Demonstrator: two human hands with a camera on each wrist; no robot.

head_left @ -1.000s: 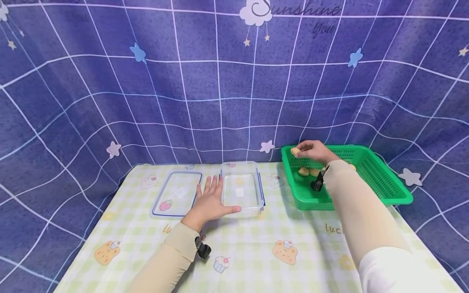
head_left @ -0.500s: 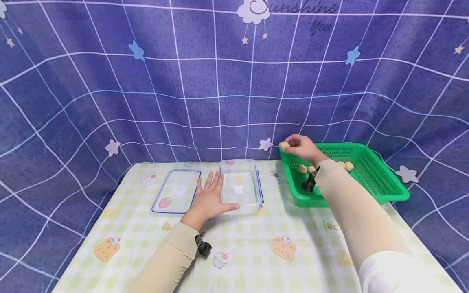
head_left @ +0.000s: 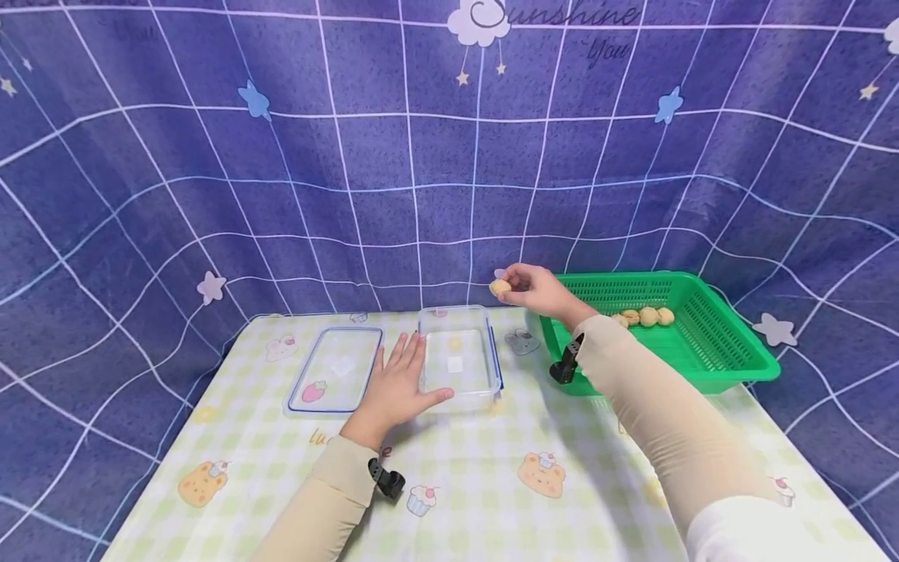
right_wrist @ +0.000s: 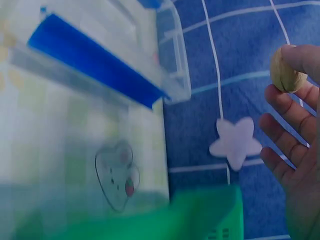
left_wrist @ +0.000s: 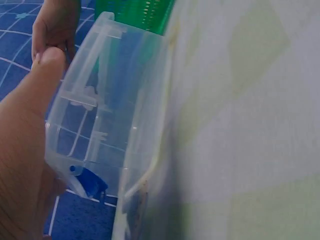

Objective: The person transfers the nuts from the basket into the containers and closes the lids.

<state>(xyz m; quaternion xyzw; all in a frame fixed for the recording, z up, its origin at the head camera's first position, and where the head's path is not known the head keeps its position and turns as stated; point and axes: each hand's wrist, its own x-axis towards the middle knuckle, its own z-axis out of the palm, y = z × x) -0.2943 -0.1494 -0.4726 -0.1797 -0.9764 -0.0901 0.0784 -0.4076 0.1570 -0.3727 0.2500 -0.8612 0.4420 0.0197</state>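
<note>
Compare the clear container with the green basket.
The clear container is see-through; the green basket is opaque. The container's walls are solid, the basket's slotted. The basket holds tan nuts; none show in the container. Both are open-topped.

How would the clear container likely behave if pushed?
The clear container would probably slide rather than tip, being wider than tall. It looks light, since it appears empty. Its straight, see-through sides suggest fairly stiff plastic.

Tan walnut (head_left: 500, 287) in R hand (head_left: 541, 293), nr clear tub (head_left: 467, 399).
</note>
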